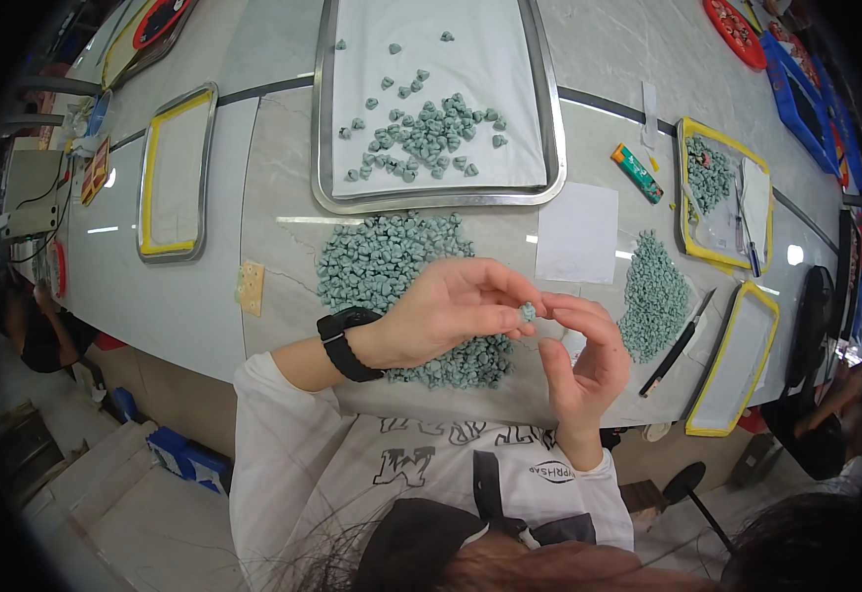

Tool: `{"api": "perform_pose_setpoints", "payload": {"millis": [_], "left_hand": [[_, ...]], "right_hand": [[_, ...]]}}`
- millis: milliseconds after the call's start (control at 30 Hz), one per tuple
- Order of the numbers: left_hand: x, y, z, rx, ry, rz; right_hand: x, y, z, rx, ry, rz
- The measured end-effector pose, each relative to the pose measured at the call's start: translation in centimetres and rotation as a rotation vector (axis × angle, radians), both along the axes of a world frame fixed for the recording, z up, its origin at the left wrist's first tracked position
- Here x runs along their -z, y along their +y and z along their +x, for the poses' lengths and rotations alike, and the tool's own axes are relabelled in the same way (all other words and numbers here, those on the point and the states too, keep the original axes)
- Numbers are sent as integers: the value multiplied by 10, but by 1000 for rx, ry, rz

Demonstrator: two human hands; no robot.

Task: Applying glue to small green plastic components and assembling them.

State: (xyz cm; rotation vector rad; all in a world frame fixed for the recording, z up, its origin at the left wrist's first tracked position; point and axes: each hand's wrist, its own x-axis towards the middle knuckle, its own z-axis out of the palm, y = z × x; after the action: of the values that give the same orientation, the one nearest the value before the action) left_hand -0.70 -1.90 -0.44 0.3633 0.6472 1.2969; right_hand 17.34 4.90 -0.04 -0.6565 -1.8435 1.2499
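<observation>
I hold one small grey-green piece (528,312) up in front of me, above the near edge of the pale table (204,296), and turn it between both hands to look it over. To do this well, I judge that I should keep the pinch light and right at the fingertips, so the little thing shows on every side and does not slip down into the big heap of like pieces (401,286) lying just beneath my hands. My left hand (451,311) comes across from the wrist with the black band (349,342); its thumb and forefinger are closed on the piece, the other fingers curled loosely behind. My right hand (579,355) stands upright beside it, half open, the forefinger and thumb bent in to meet the piece from the other side; whether they truly press it or only touch it I cannot tell. Further off lies the steel tray (324,148) lined with white, with a scatter of the same pieces on it, and to my right a second, smaller heap (653,296) beside a dark slim tool (678,345).
</observation>
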Motion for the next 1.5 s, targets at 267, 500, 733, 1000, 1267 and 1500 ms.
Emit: {"api": "perform_pose_setpoints", "payload": {"millis": [267, 500, 733, 1000, 1267, 1500], "left_hand": [[9, 21, -53, -305, 1092, 76], [18, 11, 2, -99, 1839, 499], [35, 12, 2, 34, 1891, 401], [32, 12, 0, -68, 1814, 414], [24, 5, -2, -147, 1444, 299], [34, 5, -8, -83, 1507, 339]], "right_hand": [[-7, 28, 57, 81, -451, 38], [3, 17, 61, -323, -1035, 271], [10, 18, 59, -288, -521, 83], [44, -9, 45, -53, -72, 55], [27, 3, 16, -51, 83, 164], [41, 2, 14, -39, 68, 137]]}}
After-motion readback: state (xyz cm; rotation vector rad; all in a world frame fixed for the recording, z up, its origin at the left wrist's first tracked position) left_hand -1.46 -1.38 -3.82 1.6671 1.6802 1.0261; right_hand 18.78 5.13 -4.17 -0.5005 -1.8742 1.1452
